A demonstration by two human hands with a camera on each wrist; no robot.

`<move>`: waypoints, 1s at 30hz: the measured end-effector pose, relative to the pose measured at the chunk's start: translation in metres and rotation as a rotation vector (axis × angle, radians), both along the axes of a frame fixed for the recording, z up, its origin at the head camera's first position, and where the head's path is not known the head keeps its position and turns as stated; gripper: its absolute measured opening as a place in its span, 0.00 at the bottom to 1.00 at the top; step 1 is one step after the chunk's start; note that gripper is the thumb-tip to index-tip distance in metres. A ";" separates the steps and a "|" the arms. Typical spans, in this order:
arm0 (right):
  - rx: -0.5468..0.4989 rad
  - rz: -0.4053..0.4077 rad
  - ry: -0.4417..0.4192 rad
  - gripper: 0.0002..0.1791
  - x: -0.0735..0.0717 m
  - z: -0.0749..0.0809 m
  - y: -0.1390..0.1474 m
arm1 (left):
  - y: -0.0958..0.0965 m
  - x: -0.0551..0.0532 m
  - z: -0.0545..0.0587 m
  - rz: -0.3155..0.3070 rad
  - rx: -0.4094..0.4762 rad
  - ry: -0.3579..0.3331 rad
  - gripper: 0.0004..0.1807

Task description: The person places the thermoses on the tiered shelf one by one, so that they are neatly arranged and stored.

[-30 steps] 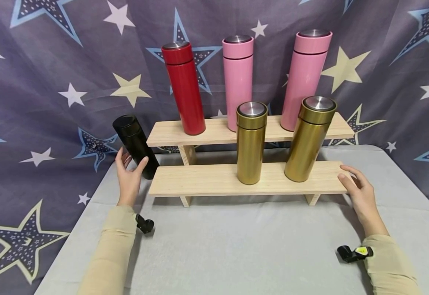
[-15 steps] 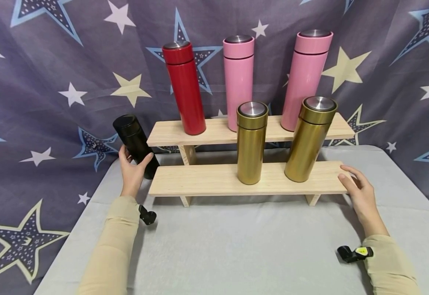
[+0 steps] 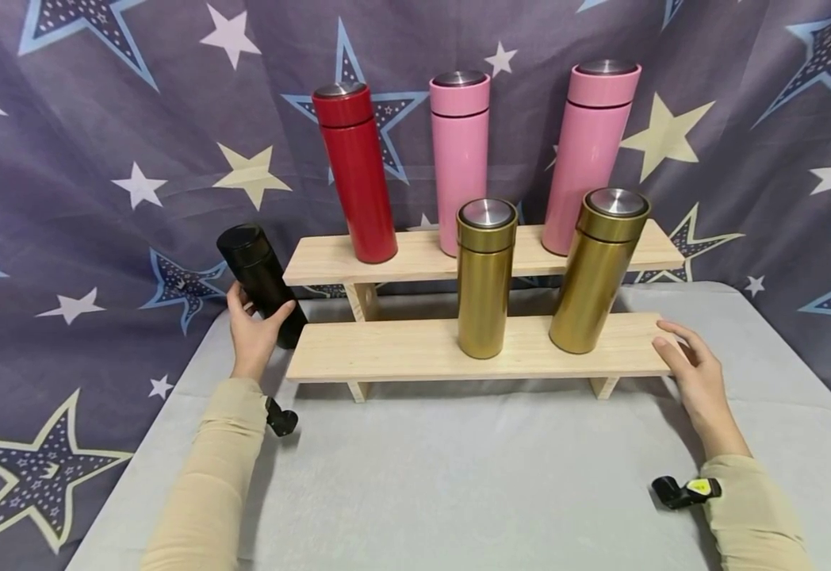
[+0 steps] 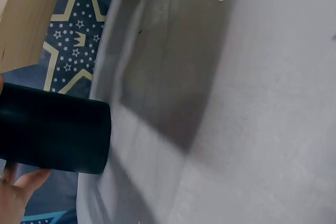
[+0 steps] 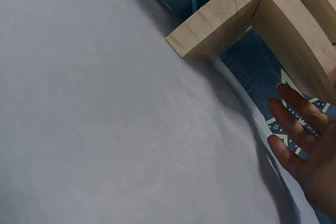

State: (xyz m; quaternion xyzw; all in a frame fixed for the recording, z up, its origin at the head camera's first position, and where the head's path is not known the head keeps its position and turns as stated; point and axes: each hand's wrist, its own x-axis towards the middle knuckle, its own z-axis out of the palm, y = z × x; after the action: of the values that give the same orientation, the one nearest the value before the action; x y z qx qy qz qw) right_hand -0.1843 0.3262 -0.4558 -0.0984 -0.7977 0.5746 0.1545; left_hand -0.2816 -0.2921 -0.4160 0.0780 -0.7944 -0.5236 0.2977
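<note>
My left hand point(image 3: 254, 341) grips a black thermos bottle point(image 3: 262, 274) beside the left end of a two-tier wooden shelf point(image 3: 373, 349). The thumb lies across the bottle's near side, with the fingers round its far left side. In the left wrist view the black bottle point(image 4: 58, 129) shows its lower end close over the grey cloth. At the lower tier's right end, my right hand point(image 3: 701, 385) has its thumb and forefinger at the board's edge. Seen in the right wrist view, the other fingers of the right hand point(image 5: 310, 140) extend loosely below the board point(image 5: 299, 30).
Two gold thermos bottles, one near the middle point(image 3: 485, 293) and one on the right point(image 3: 594, 277), stand on the lower tier. The upper tier bears a red bottle point(image 3: 360, 182) and two pink ones point(image 3: 461, 159). A star-patterned curtain point(image 3: 194, 159) hangs behind the grey-covered table point(image 3: 458, 468).
My left hand has moved slightly up and right, and its grip has closed round the black bottle. The right hand and the bottles on the shelf have stayed in place.
</note>
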 end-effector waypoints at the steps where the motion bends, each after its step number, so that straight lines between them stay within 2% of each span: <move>1: -0.001 -0.001 0.000 0.26 0.000 0.000 0.000 | 0.001 0.000 0.000 0.004 0.002 0.001 0.50; 10: 0.002 -0.004 -0.008 0.26 0.000 -0.001 0.001 | 0.005 0.003 0.000 0.057 0.025 0.028 0.48; 18: 0.004 0.003 -0.008 0.26 -0.002 -0.001 0.001 | 0.004 0.011 0.001 0.088 0.073 0.039 0.48; 30: -0.007 0.000 0.004 0.26 -0.001 -0.002 0.001 | 0.001 0.028 0.015 0.101 0.084 0.081 0.48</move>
State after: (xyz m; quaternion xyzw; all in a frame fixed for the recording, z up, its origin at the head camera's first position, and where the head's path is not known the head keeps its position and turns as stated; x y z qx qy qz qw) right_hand -0.1856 0.3273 -0.4574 -0.0977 -0.7955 0.5774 0.1560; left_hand -0.2535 -0.2909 -0.4006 0.1095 -0.7541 -0.5435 0.3521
